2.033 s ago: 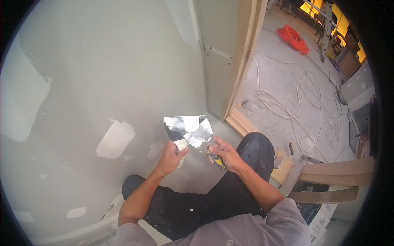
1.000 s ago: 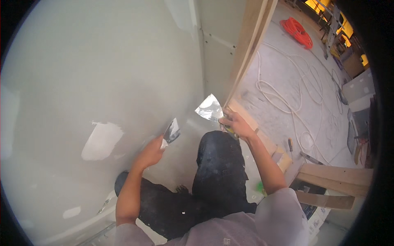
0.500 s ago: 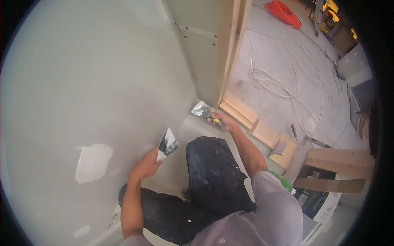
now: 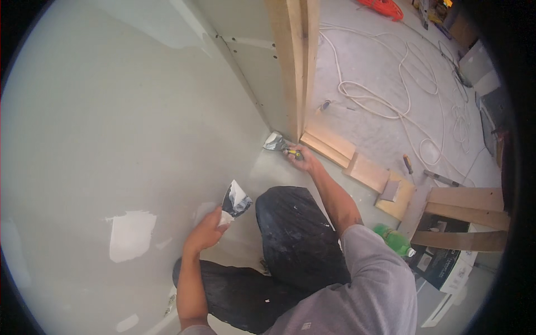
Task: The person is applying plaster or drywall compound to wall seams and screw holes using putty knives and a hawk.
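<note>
My left hand (image 4: pixel 205 233) grips a small putty knife (image 4: pixel 234 199) with white compound on its blade, held up close to the grey-green drywall (image 4: pixel 111 139). My right hand (image 4: pixel 301 159) reaches far forward and holds a yellow-handled taping knife (image 4: pixel 277 143), its metal blade down at the wall's lower corner beside the wooden stud (image 4: pixel 293 61). My knee in dark, paint-spattered trousers (image 4: pixel 298 234) lies between the two arms.
A white compound patch (image 4: pixel 131 234) marks the drywall at lower left. Wooden boards (image 4: pixel 357 162) lie along the floor by the stud, with a white coiled cable (image 4: pixel 391 95), a green bottle (image 4: pixel 393 240), a screwdriver (image 4: pixel 408 163) and an orange cord (image 4: pixel 382 8) beyond.
My right hand has stretched forward and down with the taping knife to the base of the corner. My left hand with the putty knife has drawn apart from it, staying near the wall.
</note>
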The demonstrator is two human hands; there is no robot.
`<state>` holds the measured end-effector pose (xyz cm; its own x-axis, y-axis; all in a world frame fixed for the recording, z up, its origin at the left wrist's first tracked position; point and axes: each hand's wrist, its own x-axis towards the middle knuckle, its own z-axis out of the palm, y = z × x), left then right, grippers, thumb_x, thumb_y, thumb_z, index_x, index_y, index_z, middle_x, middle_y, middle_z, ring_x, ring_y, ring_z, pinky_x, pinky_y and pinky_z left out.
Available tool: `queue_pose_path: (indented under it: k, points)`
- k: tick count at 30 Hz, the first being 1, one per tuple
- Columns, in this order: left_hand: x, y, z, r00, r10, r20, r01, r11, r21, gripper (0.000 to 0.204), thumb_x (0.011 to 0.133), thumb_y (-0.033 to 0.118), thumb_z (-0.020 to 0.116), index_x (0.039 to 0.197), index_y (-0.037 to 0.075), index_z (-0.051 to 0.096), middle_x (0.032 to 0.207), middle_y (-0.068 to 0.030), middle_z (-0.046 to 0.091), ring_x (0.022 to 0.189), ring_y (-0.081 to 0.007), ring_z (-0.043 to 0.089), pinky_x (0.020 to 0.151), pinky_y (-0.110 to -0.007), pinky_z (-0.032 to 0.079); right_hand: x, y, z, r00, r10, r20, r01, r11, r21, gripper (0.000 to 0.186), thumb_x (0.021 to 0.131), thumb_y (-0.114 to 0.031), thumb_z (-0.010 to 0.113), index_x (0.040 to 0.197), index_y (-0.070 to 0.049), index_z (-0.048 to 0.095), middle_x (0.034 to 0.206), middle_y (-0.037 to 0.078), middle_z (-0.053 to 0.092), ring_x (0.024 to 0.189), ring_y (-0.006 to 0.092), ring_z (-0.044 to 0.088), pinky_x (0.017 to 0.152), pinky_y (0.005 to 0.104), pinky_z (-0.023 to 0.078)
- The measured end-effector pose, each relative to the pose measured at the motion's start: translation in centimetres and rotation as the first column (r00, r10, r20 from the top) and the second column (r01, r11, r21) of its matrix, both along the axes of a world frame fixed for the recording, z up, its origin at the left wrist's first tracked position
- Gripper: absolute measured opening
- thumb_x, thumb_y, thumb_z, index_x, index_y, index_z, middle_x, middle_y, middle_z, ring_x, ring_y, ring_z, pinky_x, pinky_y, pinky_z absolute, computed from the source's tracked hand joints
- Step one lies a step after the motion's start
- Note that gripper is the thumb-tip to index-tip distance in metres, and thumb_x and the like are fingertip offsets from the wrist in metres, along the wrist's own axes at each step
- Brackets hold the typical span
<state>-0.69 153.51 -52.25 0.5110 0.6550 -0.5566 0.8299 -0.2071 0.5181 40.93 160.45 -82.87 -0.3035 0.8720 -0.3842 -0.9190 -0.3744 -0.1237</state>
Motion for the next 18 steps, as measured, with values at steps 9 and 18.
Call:
queue_pose_path:
  k: [9,18]
  points:
    - [0.9,-0.2,1.8,1.0,0.001,0.011,-0.001,1.0,-0.028,0.062,0.095,0.02,0.064,0.145,-0.008,0.039,0.139,-0.0324,0.052,0.133,-0.0444,0.048,0.111,-0.045,0.039,-0.6,0.8,2.6,0.981,-0.143,-0.13,0.13,0.986,-0.108,0.047,0.081,0.006,0.055,0.127,0.012,0.048,0.129,0.027,0.049,0.115,0.0384,0.056,0.102,0.0412,0.052]
    - [-0.2,-0.4,1.2,0.999,0.001,0.035,-0.003,0.998,0.061,0.056,0.091,0.009,0.066,0.142,-0.001,0.044,0.123,-0.0246,0.065,0.114,-0.0385,0.061,0.102,-0.04,0.044,-3.5,-0.2,5.4,0.966,-0.251,-0.066,0.258,0.956,0.141,0.065,0.087,0.011,0.051,0.146,0.013,0.025,0.142,0.025,0.039,0.134,0.0379,0.046,0.122,0.0456,0.034]
